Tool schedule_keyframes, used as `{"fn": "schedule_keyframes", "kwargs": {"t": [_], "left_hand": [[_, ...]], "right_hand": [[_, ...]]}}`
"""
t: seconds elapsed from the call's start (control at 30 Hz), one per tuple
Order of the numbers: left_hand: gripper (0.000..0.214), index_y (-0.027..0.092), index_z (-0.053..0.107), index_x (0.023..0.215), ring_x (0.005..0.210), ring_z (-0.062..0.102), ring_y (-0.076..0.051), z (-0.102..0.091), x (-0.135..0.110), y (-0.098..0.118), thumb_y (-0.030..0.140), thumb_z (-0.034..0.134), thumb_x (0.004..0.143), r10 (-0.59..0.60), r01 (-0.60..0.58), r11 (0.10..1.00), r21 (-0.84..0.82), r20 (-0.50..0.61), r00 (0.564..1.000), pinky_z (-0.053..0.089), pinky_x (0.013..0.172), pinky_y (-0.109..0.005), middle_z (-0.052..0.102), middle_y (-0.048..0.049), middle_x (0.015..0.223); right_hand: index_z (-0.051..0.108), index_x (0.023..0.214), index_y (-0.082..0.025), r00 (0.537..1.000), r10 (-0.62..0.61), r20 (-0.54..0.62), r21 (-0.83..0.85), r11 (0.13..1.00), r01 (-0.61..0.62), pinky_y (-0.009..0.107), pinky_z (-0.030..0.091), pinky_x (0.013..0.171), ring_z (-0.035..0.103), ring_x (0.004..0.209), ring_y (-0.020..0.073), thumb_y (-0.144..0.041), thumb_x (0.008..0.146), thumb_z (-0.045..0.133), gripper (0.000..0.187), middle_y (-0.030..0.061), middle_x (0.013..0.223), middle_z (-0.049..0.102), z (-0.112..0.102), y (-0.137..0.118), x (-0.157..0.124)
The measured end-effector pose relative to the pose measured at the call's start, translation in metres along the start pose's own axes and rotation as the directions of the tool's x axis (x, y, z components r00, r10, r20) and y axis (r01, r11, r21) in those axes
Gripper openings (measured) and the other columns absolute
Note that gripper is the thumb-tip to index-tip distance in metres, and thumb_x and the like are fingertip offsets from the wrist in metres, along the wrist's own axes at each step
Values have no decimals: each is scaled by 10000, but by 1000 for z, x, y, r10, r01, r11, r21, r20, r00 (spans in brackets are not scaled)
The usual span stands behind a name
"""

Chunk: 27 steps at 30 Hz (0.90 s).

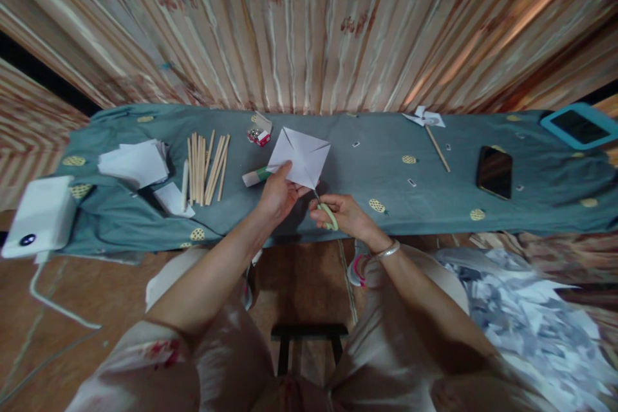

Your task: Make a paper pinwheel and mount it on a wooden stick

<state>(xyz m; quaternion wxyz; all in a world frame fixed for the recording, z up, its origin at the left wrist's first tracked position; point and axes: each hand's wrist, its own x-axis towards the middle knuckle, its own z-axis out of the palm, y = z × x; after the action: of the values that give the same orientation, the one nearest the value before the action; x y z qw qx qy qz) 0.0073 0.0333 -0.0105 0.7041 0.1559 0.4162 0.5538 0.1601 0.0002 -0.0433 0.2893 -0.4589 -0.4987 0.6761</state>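
Observation:
A square sheet of white paper is pinched at its near left edge by my left hand, thumb on top and fingers beneath. Slits run inward from some of its corners. My right hand is closed around the light green handles of a pair of scissors, whose blades meet the paper's nearest corner. A glue stick with a green band lies just left of the paper, partly behind my left hand. Beyond it stands an opened small red box with shiny bits inside.
Several wooden sticks and a stack of white paper lie left on the cloth-covered table. To the right are a paper pinwheel on a stick, a phone and a blue-framed tablet. A white power bank sits at the left end.

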Motion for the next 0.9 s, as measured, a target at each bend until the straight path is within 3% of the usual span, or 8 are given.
{"fn": "schedule_keyframes", "kwargs": {"t": [0.1, 0.17, 0.27, 0.33, 0.47, 0.6, 0.77, 0.9], "left_hand": [[271, 141, 615, 1155, 897, 731, -191, -2, 3, 5, 195, 410, 986, 26, -26, 999, -27, -8, 1000, 527, 977, -395, 767, -55, 830], [256, 156, 614, 1146, 882, 727, -184, -6, 6, 8, 199, 423, 981, 35, -36, 999, -28, -36, 999, 522, 981, -389, 761, -46, 820], [247, 139, 619, 1124, 840, 725, -193, -12, 8, 10, 240, 454, 969, 27, -27, 1000, 7, -49, 998, 525, 960, -393, 754, -70, 827], [265, 134, 609, 1142, 852, 728, -204, -16, 9, 9, 266, 460, 967, 20, -19, 999, 29, -28, 999, 526, 954, -414, 758, -88, 873], [255, 169, 591, 1168, 923, 726, -205, -19, 7, 4, 234, 446, 970, 4, -4, 1000, 15, -36, 999, 521, 977, -442, 766, -65, 905], [262, 158, 593, 1181, 942, 725, -214, -15, 4, -5, 215, 456, 965, -42, 42, 999, 2, -45, 998, 531, 969, -452, 761, -100, 1023], [276, 125, 594, 1176, 962, 728, -243, -9, -3, -16, 229, 423, 986, -129, 130, 991, 41, -23, 991, 530, 980, -468, 747, -152, 1050], [305, 114, 579, 1211, 976, 730, -266, -6, -9, -22, 262, 429, 992, -178, 177, 983, 53, 13, 984, 523, 997, -485, 747, -163, 1004]], "right_hand": [[638, 785, -179, 1000, 8, 15, -116, 993, -6, 215, 441, 524, 565, 537, 92, -594, 559, 838, 513, -46, 603, 606, -5, 4, -5], [644, 835, -182, 999, -26, -31, -315, 949, 15, 219, 395, 506, 532, 516, 96, -596, 613, 809, 497, -54, 577, 587, -13, 6, -10], [639, 969, -189, 966, -156, -205, -684, 729, -28, 237, 342, 512, 536, 514, 122, -510, 691, 796, 452, -62, 553, 578, -29, 3, -20], [610, 1050, -179, 928, -239, -287, -789, 608, -87, 250, 381, 566, 615, 589, 155, -438, 771, 753, 407, -21, 643, 652, -40, -1, -25], [556, 1171, -133, 867, -332, -371, -879, 426, -213, 288, 437, 665, 719, 769, 244, -330, 867, 663, 377, 84, 836, 745, -57, -8, -30], [545, 1215, -96, 827, -353, -437, -892, 285, -350, 330, 460, 707, 729, 903, 334, -341, 898, 622, 408, 165, 923, 758, -63, -10, -31], [553, 1224, -74, 802, -338, -493, -868, 260, -423, 383, 482, 752, 717, 937, 387, -427, 901, 616, 483, 228, 921, 748, -60, -15, -30], [542, 1253, -69, 825, -306, -476, -875, 260, -408, 378, 486, 791, 713, 974, 372, -379, 921, 590, 457, 232, 978, 744, -59, -19, -29]]}}
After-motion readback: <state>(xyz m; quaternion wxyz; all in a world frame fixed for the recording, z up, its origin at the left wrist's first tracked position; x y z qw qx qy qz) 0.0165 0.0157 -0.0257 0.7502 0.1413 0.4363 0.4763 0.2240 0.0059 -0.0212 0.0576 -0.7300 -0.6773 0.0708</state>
